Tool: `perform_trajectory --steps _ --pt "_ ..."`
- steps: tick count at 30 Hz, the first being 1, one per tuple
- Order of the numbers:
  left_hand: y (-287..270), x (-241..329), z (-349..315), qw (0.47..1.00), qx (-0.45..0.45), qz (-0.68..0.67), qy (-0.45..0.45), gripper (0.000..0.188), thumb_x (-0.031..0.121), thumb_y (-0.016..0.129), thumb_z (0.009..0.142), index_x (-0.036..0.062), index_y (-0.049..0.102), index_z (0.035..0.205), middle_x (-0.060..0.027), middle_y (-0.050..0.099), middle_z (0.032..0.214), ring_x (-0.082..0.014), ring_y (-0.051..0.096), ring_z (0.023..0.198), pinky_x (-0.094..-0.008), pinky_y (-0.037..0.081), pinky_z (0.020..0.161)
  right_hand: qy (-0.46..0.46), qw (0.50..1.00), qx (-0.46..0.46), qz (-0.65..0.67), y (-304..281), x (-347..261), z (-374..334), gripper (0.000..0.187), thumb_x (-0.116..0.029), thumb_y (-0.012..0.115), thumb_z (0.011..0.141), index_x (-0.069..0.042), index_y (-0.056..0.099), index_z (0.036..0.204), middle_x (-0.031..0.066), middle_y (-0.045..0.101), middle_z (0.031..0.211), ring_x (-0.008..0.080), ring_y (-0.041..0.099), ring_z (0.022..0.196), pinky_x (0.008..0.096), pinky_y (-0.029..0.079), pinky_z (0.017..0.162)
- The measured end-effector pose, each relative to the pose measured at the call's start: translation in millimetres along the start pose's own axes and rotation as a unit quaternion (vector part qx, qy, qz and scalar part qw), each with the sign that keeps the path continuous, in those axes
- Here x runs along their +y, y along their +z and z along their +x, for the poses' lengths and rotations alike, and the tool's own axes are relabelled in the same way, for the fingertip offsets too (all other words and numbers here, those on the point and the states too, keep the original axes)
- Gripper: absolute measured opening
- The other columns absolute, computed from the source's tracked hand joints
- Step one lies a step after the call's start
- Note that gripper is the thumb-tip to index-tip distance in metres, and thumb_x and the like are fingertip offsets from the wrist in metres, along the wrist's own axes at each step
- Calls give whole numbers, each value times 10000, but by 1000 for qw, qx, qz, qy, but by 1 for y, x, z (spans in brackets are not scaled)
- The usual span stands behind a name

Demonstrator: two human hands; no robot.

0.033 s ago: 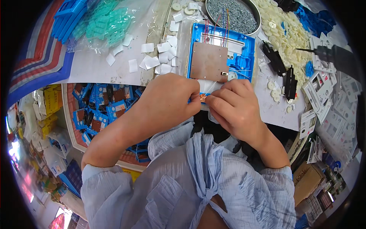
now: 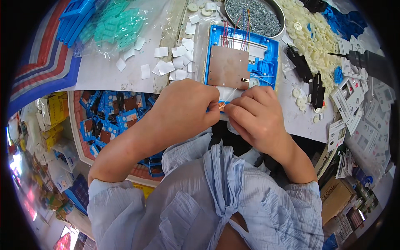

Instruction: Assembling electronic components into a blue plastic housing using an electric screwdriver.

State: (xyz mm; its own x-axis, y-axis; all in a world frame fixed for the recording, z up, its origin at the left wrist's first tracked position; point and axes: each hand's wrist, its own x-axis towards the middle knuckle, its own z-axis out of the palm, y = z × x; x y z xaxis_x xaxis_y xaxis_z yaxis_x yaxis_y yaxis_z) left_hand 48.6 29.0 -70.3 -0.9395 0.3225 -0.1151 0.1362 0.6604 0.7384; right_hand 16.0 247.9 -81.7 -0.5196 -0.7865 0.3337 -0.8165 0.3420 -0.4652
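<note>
A blue plastic housing [image 2: 273,46] lies at the table's near edge, with a brown circuit board [image 2: 227,66] inside it. Thin red, blue and yellow wires rise from its far side. At the near edge of the housing my left hand [image 2: 185,102] is closed in a pinch, its fingertips hidden by the hand. Opposite it, almost touching, my right hand [image 2: 258,118] is closed too, thumb and forefinger pressed together. Between the fingertips shows a small copper-coloured piece [image 2: 222,106], with a thin pale strand running up from it. What each hand grips is too small to make out.
A round pan [image 2: 284,25] of screws stands behind the housing, beside a heap of cream discs [image 2: 304,29]. Black plastic parts [image 2: 318,91] and a dark power screwdriver [image 2: 362,60] are to the right. White paper squares [image 2: 161,52] lie left; below them sits a bin [image 2: 76,125] of blue assemblies.
The power screwdriver has shifted slightly to the right. My hands and the housing stay almost where they were.
</note>
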Motion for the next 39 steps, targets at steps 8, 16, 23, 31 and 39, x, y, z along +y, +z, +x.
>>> perform_trajectory --steps 8,16,23,31,39 --pt "14 9 -1 997 67 30 -8 85 80 676 787 10 636 760 -160 565 589 -301 583 513 -386 452 513 -3 999 35 -3 4 1 -3 214 -164 722 748 -83 708 945 15 663 901 231 619 914 394 455 823" --pt "6 7 -14 969 25 -197 -150 71 46 673 839 3 648 787 35 460 557 -28 386 529 -243 318 493 5 998 58 7 3 3 -7 206 -168 739 760 -83 711 945 14 659 896 220 606 872 395 449 811" --pt "4 11 -15 965 14 -200 -171 54 50 690 864 15 660 835 69 424 561 -13 350 520 -239 273 492 6 998 62 13 5 2 -7 185 -164 738 760 -86 709 925 13 656 882 220 604 872 396 448 807" --pt "6 10 -15 967 7 -195 -164 46 44 693 880 16 660 862 106 406 587 18 322 550 -223 236 494 10 999 52 10 5 1 -7 175 -163 732 762 -89 708 919 8 651 873 216 602 866 392 446 810" --pt "7 9 -18 967 13 -193 -164 73 67 699 886 2 671 866 98 423 584 10 331 549 -229 246 489 10 999 47 -2 5 -2 -4 204 -162 760 737 -94 702 921 5 634 848 217 590 839 392 444 812"
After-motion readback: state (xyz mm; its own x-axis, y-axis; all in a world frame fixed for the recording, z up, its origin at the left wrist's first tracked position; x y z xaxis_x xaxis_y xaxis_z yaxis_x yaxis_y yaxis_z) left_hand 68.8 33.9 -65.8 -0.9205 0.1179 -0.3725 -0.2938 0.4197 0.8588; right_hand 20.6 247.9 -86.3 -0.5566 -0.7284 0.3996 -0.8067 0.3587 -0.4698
